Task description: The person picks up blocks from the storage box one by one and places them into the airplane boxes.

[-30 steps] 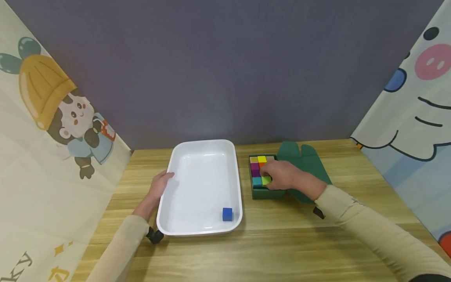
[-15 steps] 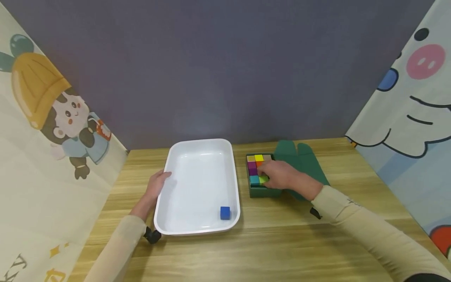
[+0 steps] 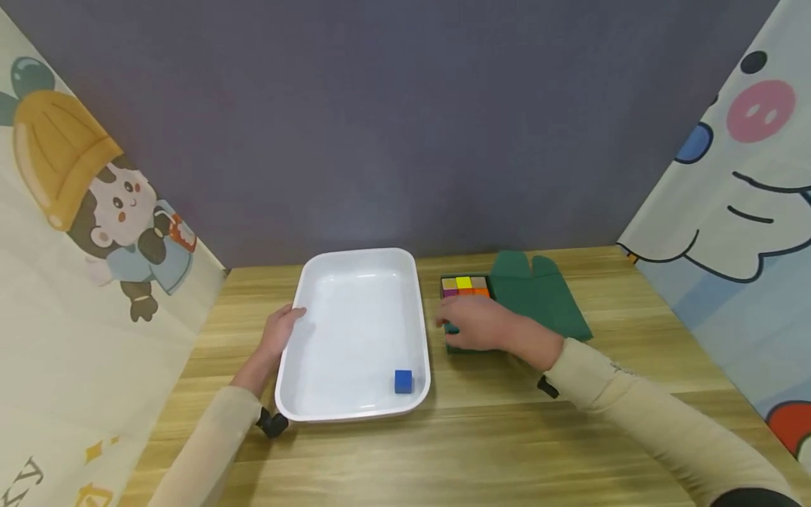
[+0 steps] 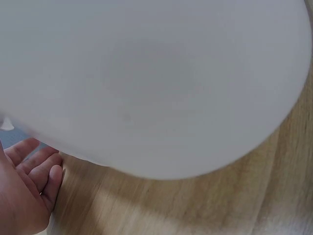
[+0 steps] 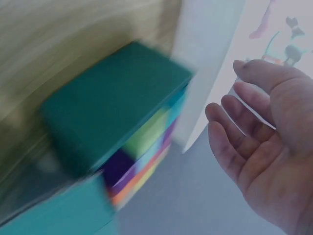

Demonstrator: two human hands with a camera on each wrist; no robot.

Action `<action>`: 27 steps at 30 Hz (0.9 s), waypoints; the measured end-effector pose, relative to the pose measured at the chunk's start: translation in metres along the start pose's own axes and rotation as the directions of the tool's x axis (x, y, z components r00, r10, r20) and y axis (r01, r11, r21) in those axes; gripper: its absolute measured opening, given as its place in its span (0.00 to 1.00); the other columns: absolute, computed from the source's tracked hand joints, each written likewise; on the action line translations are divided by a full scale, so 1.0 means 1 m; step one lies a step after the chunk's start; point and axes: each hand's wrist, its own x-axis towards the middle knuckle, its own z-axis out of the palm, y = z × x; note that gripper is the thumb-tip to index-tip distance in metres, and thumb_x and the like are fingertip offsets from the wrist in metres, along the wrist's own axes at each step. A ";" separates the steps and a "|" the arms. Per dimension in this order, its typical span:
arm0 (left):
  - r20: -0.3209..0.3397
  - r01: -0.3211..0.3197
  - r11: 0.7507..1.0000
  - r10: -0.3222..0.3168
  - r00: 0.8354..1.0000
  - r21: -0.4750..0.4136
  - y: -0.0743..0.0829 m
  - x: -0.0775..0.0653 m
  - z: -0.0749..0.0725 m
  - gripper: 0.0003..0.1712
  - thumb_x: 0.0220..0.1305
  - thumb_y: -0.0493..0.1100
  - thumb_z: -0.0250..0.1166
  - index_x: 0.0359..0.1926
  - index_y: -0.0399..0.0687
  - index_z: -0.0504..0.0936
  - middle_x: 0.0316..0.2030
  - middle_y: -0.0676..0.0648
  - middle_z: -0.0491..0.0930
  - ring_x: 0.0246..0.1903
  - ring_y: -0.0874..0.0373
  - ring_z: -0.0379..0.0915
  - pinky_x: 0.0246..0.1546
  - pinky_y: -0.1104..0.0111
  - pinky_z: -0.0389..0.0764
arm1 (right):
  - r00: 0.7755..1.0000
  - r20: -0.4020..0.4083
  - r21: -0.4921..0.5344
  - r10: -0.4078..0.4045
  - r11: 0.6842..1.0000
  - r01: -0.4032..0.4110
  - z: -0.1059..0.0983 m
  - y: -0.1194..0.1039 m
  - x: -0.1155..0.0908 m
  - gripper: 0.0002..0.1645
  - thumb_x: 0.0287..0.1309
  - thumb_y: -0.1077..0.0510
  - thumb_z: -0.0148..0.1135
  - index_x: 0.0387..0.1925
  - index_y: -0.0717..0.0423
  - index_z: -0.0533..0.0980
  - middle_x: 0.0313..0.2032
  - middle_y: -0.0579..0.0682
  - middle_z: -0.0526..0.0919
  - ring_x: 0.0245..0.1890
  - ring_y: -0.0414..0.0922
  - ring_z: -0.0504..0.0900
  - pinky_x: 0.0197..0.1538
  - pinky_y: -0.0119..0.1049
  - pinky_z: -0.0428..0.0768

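Note:
A white tray (image 3: 355,331) lies on the table with one blue cube (image 3: 403,382) near its front right corner. On its left rim rests my left hand (image 3: 279,332), thumb over the edge; in the left wrist view its fingers (image 4: 41,169) bend under the outer side. Over the green box (image 3: 469,350) hovers my right hand (image 3: 476,322), hiding part of the coloured cubes (image 3: 464,283). The right wrist view shows the right hand (image 5: 266,142) with loosely bent fingers, thumb apart, no cube visible between them. A lime cube (image 5: 146,132) sits in the box there.
The box's green lid (image 3: 541,303) lies folded back to the right. A dark grey panel (image 3: 405,127) rises behind the wooden table (image 3: 507,436). Printed cloths flank both sides. A black wrist strap piece (image 3: 272,422) is close to the tray's front left corner.
My right hand has lifted from among the cubes and shifted slightly left and nearer over the box. My left hand stays at the tray's rim. The head view has shifted slightly.

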 end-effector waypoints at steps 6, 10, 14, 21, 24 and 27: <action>-0.015 -0.005 1.000 0.005 1.000 0.010 -0.001 0.001 0.001 0.33 0.72 0.51 0.53 0.68 0.32 0.63 0.55 0.29 0.73 0.41 0.49 0.79 0.39 0.61 0.84 | 0.995 0.088 -0.017 -0.052 0.998 0.053 -0.002 -0.048 0.024 0.13 0.57 0.51 0.70 0.44 0.47 0.81 0.39 0.43 0.81 0.33 0.37 0.76 0.37 0.29 0.80; -0.018 -0.022 1.000 0.022 1.000 0.011 -0.002 0.002 0.002 0.33 0.72 0.50 0.53 0.68 0.31 0.63 0.54 0.28 0.74 0.40 0.49 0.79 0.38 0.61 0.85 | 0.978 0.186 -0.038 -0.096 0.994 0.105 -0.002 -0.071 0.039 0.15 0.56 0.51 0.71 0.46 0.45 0.82 0.39 0.43 0.81 0.32 0.37 0.76 0.38 0.29 0.80; -0.029 -0.019 1.000 0.019 0.999 0.007 -0.003 0.002 0.001 0.32 0.72 0.50 0.53 0.67 0.31 0.65 0.53 0.28 0.74 0.38 0.50 0.80 0.37 0.61 0.85 | 0.948 0.283 -0.081 -0.146 0.981 0.175 0.001 -0.084 0.051 0.18 0.53 0.51 0.74 0.47 0.44 0.82 0.36 0.40 0.79 0.31 0.37 0.74 0.39 0.29 0.79; 0.006 0.009 1.000 -0.009 1.000 -0.023 0.009 -0.007 0.003 0.32 0.72 0.48 0.53 0.68 0.31 0.62 0.55 0.27 0.72 0.46 0.39 0.77 0.40 0.58 0.84 | 0.898 0.425 -0.136 -0.112 0.973 0.186 0.016 -0.085 0.066 0.23 0.44 0.52 0.79 0.46 0.42 0.82 0.39 0.38 0.81 0.34 0.38 0.75 0.43 0.31 0.79; 0.012 0.008 1.000 -0.008 1.000 -0.015 0.019 -0.015 0.005 0.31 0.72 0.46 0.52 0.68 0.29 0.62 0.55 0.25 0.71 0.48 0.37 0.76 0.40 0.57 0.84 | 0.887 0.450 -0.168 -0.106 0.965 0.200 0.022 -0.085 0.070 0.21 0.44 0.53 0.80 0.43 0.41 0.82 0.36 0.37 0.81 0.32 0.38 0.74 0.40 0.30 0.78; 0.007 0.010 1.000 -0.010 1.000 -0.002 0.027 -0.021 0.006 0.31 0.72 0.45 0.52 0.67 0.28 0.62 0.55 0.25 0.71 0.46 0.38 0.76 0.40 0.57 0.84 | 0.879 0.467 -0.170 -0.098 0.965 0.198 0.027 -0.085 0.073 0.17 0.45 0.56 0.78 0.38 0.42 0.81 0.32 0.38 0.79 0.31 0.39 0.74 0.38 0.29 0.77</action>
